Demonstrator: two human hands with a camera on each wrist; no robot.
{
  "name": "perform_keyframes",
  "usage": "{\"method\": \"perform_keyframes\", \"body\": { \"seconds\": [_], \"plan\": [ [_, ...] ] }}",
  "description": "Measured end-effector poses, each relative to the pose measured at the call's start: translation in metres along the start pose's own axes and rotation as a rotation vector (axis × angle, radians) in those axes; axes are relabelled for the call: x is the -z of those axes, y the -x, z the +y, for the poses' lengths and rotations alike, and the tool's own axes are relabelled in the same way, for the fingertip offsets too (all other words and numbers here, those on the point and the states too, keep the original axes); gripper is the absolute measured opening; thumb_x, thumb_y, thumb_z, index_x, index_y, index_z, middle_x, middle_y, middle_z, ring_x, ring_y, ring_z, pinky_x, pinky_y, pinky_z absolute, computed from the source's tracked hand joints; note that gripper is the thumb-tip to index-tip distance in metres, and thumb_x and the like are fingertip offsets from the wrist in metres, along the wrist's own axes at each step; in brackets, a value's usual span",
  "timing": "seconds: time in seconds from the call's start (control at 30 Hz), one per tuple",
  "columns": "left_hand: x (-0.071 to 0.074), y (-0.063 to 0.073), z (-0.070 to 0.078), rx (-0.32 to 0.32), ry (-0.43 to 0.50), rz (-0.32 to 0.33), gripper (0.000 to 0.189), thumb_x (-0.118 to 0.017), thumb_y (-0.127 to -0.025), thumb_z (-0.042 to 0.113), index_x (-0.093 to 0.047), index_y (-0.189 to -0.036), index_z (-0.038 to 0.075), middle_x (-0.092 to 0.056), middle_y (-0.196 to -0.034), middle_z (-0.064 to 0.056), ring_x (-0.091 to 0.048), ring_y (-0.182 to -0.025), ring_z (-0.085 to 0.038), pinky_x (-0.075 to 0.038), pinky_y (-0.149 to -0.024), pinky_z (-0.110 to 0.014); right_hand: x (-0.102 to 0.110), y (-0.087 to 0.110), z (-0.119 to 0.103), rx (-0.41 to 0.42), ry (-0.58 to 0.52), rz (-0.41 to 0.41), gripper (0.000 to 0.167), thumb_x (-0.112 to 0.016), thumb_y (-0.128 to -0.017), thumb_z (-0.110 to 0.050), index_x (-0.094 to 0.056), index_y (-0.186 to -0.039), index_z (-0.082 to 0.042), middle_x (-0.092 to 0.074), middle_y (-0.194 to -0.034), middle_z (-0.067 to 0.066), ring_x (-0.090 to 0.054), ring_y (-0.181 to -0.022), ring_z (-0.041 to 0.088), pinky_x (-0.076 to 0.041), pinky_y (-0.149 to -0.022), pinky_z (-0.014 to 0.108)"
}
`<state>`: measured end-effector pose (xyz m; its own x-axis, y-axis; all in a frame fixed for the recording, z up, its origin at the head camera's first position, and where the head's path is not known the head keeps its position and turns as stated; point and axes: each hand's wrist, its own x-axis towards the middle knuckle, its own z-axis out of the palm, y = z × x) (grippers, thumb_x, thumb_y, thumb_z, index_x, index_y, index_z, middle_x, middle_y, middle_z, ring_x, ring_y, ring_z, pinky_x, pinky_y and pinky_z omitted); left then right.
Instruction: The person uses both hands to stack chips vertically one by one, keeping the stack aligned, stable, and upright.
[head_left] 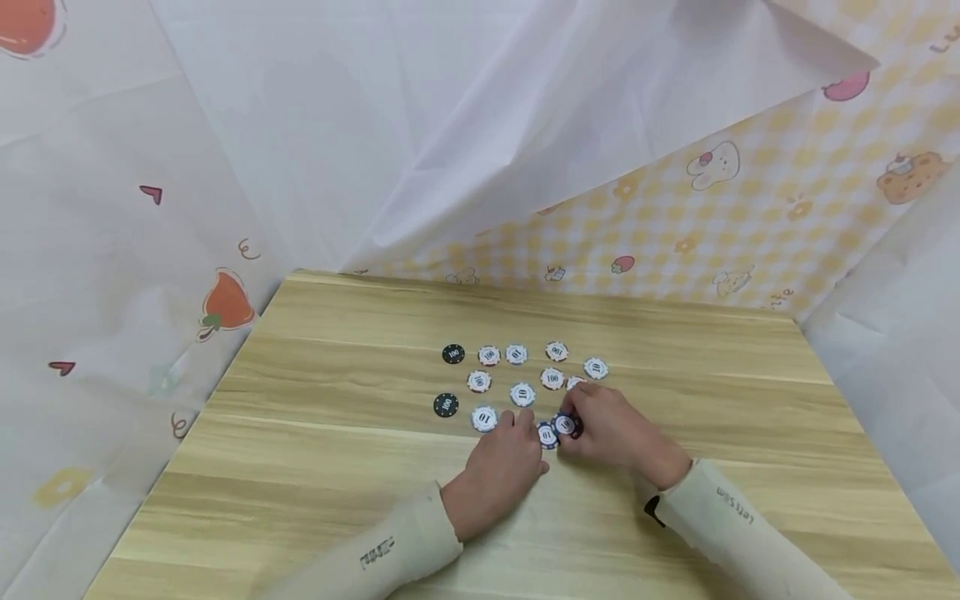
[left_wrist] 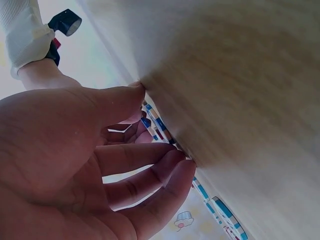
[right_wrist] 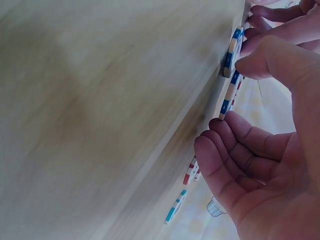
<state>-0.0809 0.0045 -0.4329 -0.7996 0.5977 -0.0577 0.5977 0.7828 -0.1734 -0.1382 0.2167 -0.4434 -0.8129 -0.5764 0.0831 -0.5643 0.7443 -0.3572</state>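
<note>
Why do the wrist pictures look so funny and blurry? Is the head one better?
Left wrist view: it's bright and washed out behind the left hand, and a dark shadow falls on the blurry tabletop; right wrist view: the wood grain looks soft and smeary; head view: clearer, so you can read the numbers on the black chips.

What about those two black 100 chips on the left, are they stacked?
No, the farther black chip and the nearer black chip lie apart on the wooden table.
</note>
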Motion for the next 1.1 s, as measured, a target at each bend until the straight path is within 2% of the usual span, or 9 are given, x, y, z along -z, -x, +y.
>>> {"method": "perform_keyframes", "body": {
  "seconds": [0.23,0.47,0.77,1.1],
  "plan": [
    [-0.003,0.002,0.003,-0.021,-0.047,0.019,0.052,-0.069,-0.105,0.057,-0.084,-0.122,0.010,-0.065,-0.111,-0.005,-0.057,-0.088,-0.018,-0.055,-0.069,-0.022,-0.004,0.002,-0.007,0.058,0.017,0.030,0.026,-0.087,-0.079,-0.020,-0.072,-0.095,-0.006,-0.064,-0.087,-0.004,-0.057,-0.079,0.012,-0.053,-0.070,0.032],
    [-0.003,0.001,0.002,-0.025,-0.039,0.021,0.051,-0.069,-0.105,0.056,-0.084,-0.121,0.010,-0.066,-0.110,-0.005,-0.057,-0.087,-0.018,-0.055,-0.068,-0.022,-0.007,0.000,-0.010,0.073,0.011,0.022,0.027,-0.087,-0.078,-0.021,-0.072,-0.096,-0.008,-0.064,-0.090,-0.004,-0.058,-0.080,0.012,-0.053,-0.071,0.032],
    [-0.004,-0.001,0.001,-0.067,-0.122,0.057,0.049,-0.067,-0.106,0.057,-0.086,-0.116,0.014,-0.070,-0.101,-0.001,-0.054,-0.084,-0.017,-0.051,-0.071,-0.026,-0.009,-0.003,-0.013,0.106,0.024,0.028,0.028,-0.087,-0.077,-0.022,-0.072,-0.096,-0.008,-0.064,-0.090,-0.004,-0.057,-0.079,0.011,-0.051,-0.069,0.031],
    [-0.004,0.000,0.000,-0.062,-0.088,0.070,0.043,-0.067,-0.106,0.054,-0.086,-0.111,0.016,-0.069,-0.098,-0.001,-0.054,-0.083,-0.018,-0.049,-0.069,-0.027,-0.009,-0.007,-0.016,0.114,0.040,0.026,0.028,-0.088,-0.079,-0.026,-0.072,-0.095,-0.010,-0.063,-0.088,-0.006,-0.057,-0.079,0.012,-0.051,-0.070,0.033]
  ]
}}
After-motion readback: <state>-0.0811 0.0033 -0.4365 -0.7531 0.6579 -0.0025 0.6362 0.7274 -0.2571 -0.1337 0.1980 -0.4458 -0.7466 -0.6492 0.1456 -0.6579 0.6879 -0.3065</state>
